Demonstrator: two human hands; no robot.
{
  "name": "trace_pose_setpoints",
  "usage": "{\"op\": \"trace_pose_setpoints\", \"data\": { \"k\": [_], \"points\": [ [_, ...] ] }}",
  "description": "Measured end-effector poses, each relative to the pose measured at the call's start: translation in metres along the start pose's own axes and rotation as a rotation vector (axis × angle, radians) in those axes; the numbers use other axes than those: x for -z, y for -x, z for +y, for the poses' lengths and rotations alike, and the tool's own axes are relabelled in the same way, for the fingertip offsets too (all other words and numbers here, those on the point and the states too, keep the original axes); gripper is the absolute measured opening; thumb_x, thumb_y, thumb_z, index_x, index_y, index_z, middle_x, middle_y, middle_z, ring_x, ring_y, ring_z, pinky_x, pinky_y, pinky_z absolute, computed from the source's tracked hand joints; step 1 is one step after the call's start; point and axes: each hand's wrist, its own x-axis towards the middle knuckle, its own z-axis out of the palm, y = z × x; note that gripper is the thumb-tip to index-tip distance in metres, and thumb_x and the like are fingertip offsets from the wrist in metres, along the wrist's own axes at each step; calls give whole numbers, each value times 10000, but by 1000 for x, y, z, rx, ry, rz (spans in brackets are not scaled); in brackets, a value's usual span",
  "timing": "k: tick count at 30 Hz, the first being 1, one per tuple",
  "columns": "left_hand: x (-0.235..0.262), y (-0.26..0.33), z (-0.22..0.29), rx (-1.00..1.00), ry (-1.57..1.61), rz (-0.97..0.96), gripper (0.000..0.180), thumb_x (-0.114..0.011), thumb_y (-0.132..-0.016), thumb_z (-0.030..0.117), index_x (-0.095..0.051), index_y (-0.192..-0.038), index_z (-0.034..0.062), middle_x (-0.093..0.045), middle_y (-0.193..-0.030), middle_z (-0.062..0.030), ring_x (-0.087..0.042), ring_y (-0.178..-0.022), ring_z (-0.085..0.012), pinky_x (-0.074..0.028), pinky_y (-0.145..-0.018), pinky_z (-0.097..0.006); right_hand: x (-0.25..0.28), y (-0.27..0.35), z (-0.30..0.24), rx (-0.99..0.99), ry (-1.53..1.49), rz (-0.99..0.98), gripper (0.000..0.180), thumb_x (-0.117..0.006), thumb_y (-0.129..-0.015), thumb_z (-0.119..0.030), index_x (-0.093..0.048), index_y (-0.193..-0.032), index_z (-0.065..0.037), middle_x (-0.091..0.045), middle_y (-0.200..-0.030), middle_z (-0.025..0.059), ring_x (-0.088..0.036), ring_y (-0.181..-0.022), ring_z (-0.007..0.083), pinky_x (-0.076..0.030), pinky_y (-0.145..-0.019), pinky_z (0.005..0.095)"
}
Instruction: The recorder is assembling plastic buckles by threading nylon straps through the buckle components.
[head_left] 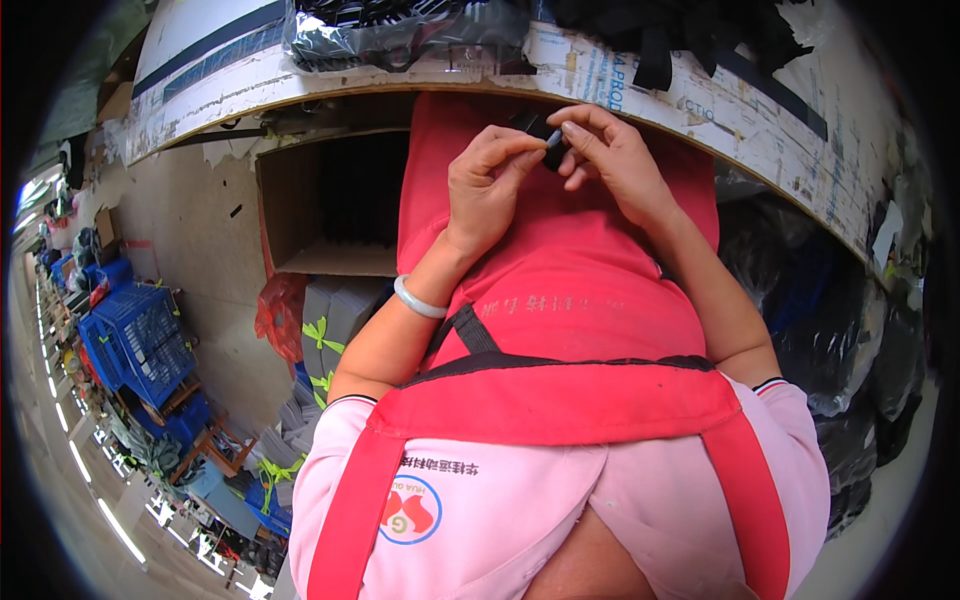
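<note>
My left hand (487, 185) is closed in a pinch, thumb against forefinger, above my lap near the table's front edge. Between its fingertips and those of my right hand (622, 165) is a small blue-grey piece (555, 138), too small to name. Right beside it a black strip-like piece (553, 157) shows, partly hidden by the fingers. The right thumb and forefinger also close on the small piece, while its other fingers curl loosely below. A red apron (590, 270) covers my lap under both hands, and a pale bangle (419, 298) circles my left wrist.
Ahead stands a worn white-topped table (240, 95) bearing a clear plastic bag (400, 40) of black parts and black straps (690, 35). An open cardboard box (330, 258) sits under it. Black plastic bags (830, 310) crowd the right; blue crates (140, 335) stand left.
</note>
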Motion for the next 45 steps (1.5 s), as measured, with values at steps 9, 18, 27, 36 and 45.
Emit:
{"op": "trace_pose_setpoints", "data": {
  "k": [9,18,27,36,45],
  "points": [
    [3,2,4,-123,-174,-87,193,-682,-780,-62,-672,-953,22,-625,-918,-93,-623,-842,-201,-507,-746,-270,4,4,-2,-121,210,-154,207,-644,-908,-171,-631,-1040,-11,-634,-867,25,-613,-665,78,-496,-549,191],
    [3,9,-4,-27,-46,-118,190,-675,-787,-81,-632,-945,15,-559,-988,-70,-610,-898,-155,-514,-791,-259,5,2,8,278,559,-161,106,-638,-882,-94,-622,-936,-4,-608,-805,2,-549,-696,59,-464,-649,210],
    [1,14,-2,17,48,-128,281,-669,-792,-112,-551,-1016,10,-475,-1119,-62,-594,-937,-122,-509,-833,-239,-5,7,4,138,390,-95,104,-610,-916,-107,-585,-946,-11,-595,-803,3,-560,-699,60,-479,-636,210],
    [0,16,2,24,63,-58,520,-644,-785,-145,-454,-1227,51,-449,-1259,-79,-586,-895,-90,-507,-799,-224,-10,9,6,113,263,-71,166,-638,-904,-111,-607,-1032,-11,-615,-842,10,-565,-697,58,-486,-638,205],
    [4,11,-4,230,184,-164,299,-607,-889,1,-544,-1182,-2,-590,-1043,-59,-582,-840,-95,-494,-751,-238,-9,5,10,162,336,-99,168,-623,-909,-100,-636,-1057,-20,-642,-888,13,-594,-761,82,-493,-656,222]
  ]
}}
